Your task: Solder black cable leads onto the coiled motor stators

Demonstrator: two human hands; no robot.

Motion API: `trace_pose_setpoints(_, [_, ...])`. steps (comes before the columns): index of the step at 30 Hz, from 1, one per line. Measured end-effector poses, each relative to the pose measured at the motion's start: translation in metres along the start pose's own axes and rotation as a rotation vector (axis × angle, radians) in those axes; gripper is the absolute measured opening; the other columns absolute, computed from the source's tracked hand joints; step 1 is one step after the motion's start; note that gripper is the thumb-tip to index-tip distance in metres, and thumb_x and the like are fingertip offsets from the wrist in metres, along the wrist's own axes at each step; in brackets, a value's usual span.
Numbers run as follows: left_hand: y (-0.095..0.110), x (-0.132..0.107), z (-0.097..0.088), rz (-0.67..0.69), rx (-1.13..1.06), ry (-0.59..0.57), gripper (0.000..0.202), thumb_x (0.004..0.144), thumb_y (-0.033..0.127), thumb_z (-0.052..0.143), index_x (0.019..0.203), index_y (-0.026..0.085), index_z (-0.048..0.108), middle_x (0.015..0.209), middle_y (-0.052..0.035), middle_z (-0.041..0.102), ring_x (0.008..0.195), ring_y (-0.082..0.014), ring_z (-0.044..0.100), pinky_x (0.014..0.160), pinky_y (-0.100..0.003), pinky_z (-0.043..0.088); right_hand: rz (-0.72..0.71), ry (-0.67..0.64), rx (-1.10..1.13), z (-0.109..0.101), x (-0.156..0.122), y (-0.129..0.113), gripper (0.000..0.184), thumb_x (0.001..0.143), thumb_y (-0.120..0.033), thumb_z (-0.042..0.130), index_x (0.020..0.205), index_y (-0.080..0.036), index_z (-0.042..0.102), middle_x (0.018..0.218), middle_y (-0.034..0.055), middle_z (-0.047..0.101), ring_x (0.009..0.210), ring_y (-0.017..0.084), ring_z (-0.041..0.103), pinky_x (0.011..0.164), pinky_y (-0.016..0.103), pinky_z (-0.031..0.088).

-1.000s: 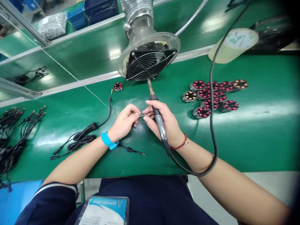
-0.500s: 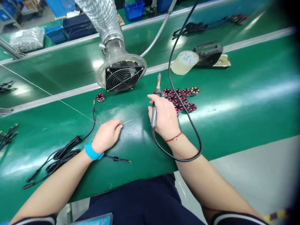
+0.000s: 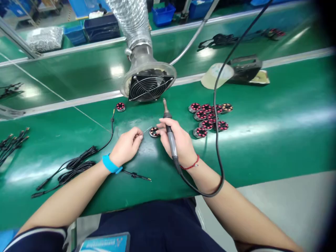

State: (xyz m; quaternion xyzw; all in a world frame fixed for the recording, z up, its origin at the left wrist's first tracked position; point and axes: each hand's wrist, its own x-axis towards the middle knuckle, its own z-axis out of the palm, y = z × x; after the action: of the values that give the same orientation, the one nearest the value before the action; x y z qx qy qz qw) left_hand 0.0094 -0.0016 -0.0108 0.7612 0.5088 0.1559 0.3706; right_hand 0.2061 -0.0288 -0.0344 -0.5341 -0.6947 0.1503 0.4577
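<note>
Right hand (image 3: 181,143) grips one soldering iron (image 3: 170,134), fingertips (image 3: 160,131) touching one stator (image 3: 153,132); nine stators (image 3: 207,117) cluster to its right. Left hand (image 3: 127,145) pinches one thin wire (image 3: 146,129) beside that stator.

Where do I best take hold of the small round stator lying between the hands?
By its outer rim, pinched from above. The stator lies flat on the belt, windings up, so the rim looks safest. Come from the near side: the right hand, holding the soldering iron, crowds its right edge, the left hand's wire its left.
</note>
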Motion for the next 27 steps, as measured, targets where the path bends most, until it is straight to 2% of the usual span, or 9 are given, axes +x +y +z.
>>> trace_pose_setpoints(5, [0.000, 0.002, -0.001, -0.037, -0.078, 0.070, 0.004, 0.090, 0.021, 0.048, 0.089, 0.018, 0.049, 0.077, 0.0007, 0.057, 0.067, -0.0113, 0.052, 0.065, -0.026, 0.041, 0.043, 0.052, 0.071, 0.003, -0.003, 0.005, 0.045, 0.080, -0.008, 0.046, 0.121, -0.026, 0.050, 0.099, 0.0016, 0.070, 0.079, 0.014, 0.072, 0.081, 0.034, 0.060])
trace_pose_setpoints(8, [0.000, 0.002, -0.001, -0.017, -0.048, 0.066, 0.011, 0.089, 0.020, 0.051, 0.099, 0.017, 0.053, 0.076, 0.0014, 0.055, 0.067, -0.0113, 0.050, 0.065, -0.027, 0.040, 0.083, -0.044, 0.055, 0.005, -0.005, 0.013, 0.047, 0.079, -0.012, 0.050, 0.124, -0.025, 0.047, 0.104, 0.0044, 0.070, 0.087, 0.017, 0.071, 0.084, 0.038, 0.060])
trace_pose_setpoints(11, [0.002, 0.002, 0.000, 0.007, 0.013, 0.036, 0.024, 0.088, 0.018, 0.052, 0.112, 0.016, 0.053, 0.074, 0.0026, 0.052, 0.065, -0.0110, 0.047, 0.064, -0.027, 0.039, 0.072, -0.153, 0.028, 0.011, -0.008, 0.012, 0.048, 0.082, -0.024, 0.058, 0.128, -0.023, 0.043, 0.105, 0.0068, 0.069, 0.092, 0.021, 0.070, 0.085, 0.042, 0.058])
trace_pose_setpoints(14, [0.002, 0.003, 0.001, -0.001, 0.019, 0.026, 0.026, 0.088, 0.016, 0.052, 0.113, 0.016, 0.051, 0.075, 0.0028, 0.053, 0.064, -0.0107, 0.047, 0.064, -0.027, 0.038, 0.080, -0.162, -0.104, 0.022, -0.009, 0.004, 0.056, 0.081, -0.043, 0.065, 0.128, -0.020, 0.044, 0.101, 0.0092, 0.069, 0.093, 0.029, 0.067, 0.083, 0.048, 0.054])
trace_pose_setpoints(16, [0.001, 0.004, 0.001, -0.013, -0.024, 0.040, 0.024, 0.088, 0.016, 0.051, 0.111, 0.015, 0.050, 0.075, 0.0034, 0.052, 0.064, -0.0104, 0.047, 0.063, -0.027, 0.038, 0.109, -0.149, -0.206, 0.030, -0.007, -0.003, 0.058, 0.081, -0.048, 0.064, 0.128, -0.019, 0.046, 0.102, 0.0121, 0.069, 0.093, 0.032, 0.065, 0.081, 0.051, 0.051])
trace_pose_setpoints(18, [-0.001, 0.006, 0.000, -0.025, -0.081, 0.064, 0.021, 0.088, 0.016, 0.050, 0.109, 0.015, 0.050, 0.071, 0.0046, 0.050, 0.062, -0.0098, 0.047, 0.062, -0.026, 0.038, 0.122, -0.159, -0.236, 0.035, -0.005, -0.007, 0.057, 0.082, -0.045, 0.063, 0.128, -0.018, 0.045, 0.107, 0.0142, 0.069, 0.095, 0.034, 0.063, 0.082, 0.051, 0.049])
trace_pose_setpoints(21, [-0.004, 0.007, -0.003, -0.018, -0.110, 0.084, 0.019, 0.086, 0.013, 0.049, 0.104, 0.016, 0.053, 0.066, 0.0061, 0.046, 0.059, -0.0090, 0.043, 0.060, -0.026, 0.037, 0.090, -0.228, -0.128, 0.032, -0.002, -0.005, 0.056, 0.080, -0.033, 0.062, 0.130, -0.018, 0.042, 0.108, 0.0122, 0.069, 0.099, 0.032, 0.064, 0.087, 0.051, 0.047])
trace_pose_setpoints(24, [-0.005, 0.006, -0.006, 0.072, -0.055, 0.076, 0.025, 0.082, 0.009, 0.047, 0.104, 0.015, 0.057, 0.066, 0.0053, 0.042, 0.060, -0.0094, 0.042, 0.060, -0.025, 0.037, 0.062, -0.290, -0.003, 0.020, -0.002, 0.005, 0.056, 0.077, -0.023, 0.056, 0.131, -0.020, 0.038, 0.106, 0.0086, 0.069, 0.105, 0.029, 0.064, 0.093, 0.050, 0.047])
trace_pose_setpoints(27, [-0.005, 0.005, -0.009, 0.201, 0.120, 0.049, 0.037, 0.080, 0.006, 0.044, 0.111, 0.015, 0.062, 0.076, 0.0004, 0.050, 0.070, -0.0123, 0.049, 0.068, -0.027, 0.041, 0.071, -0.264, 0.026, 0.011, -0.003, 0.012, 0.057, 0.076, -0.020, 0.053, 0.131, -0.022, 0.037, 0.110, 0.0076, 0.067, 0.110, 0.027, 0.062, 0.097, 0.049, 0.046])
